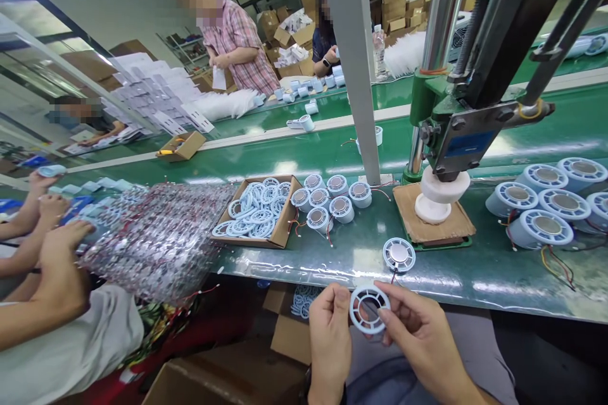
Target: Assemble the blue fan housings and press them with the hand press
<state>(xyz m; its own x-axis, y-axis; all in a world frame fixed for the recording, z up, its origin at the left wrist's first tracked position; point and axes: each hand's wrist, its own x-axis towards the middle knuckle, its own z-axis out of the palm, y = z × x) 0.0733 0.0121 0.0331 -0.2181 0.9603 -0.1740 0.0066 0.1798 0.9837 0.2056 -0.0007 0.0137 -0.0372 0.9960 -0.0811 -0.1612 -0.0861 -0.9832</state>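
Note:
My right hand [422, 329] pinches a light blue spoked ring cover [369, 330] between thumb and fingers, its face turned up towards me. Close against the ring's left edge is my left hand [330, 335], fingers curled in and thumb raised; whatever it may hold is hidden. Just beyond both hands, a round light blue unit with a silver disc [399, 254] lies near the bench edge, a wire coming from it. Behind that stands a green press [468, 133], its white round head above a white cup [431, 207] on a cardboard pad.
Left of the press are a carton of blue rings [256, 212] and several wired blue units [341, 207]. More units [546, 228] stand on the right. A bagged pile of parts [166, 234] lies beside a co-worker's arms [57, 266]. A grey post [349, 63] rises behind the bench.

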